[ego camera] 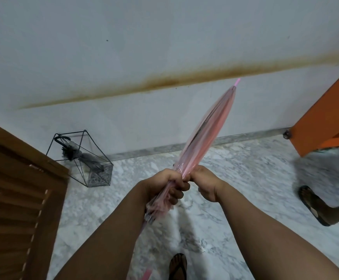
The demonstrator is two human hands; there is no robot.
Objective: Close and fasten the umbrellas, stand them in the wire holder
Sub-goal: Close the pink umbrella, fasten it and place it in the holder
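marble floor (235, 178) runs under everything, with a sandalled foot (177, 265) at the bottom edge. just above it, the left hand (168, 186) clenches its grip round the gathered canopy of a folded pink umbrella (209, 126), and the right hand (204, 183) pinches the same folds beside it. farther left, a wire holder (83, 158) by the wall holds a grey umbrella (83, 156), leaning.

The marble floor (235, 178) carries the wire holder (79, 158) beside the wall.
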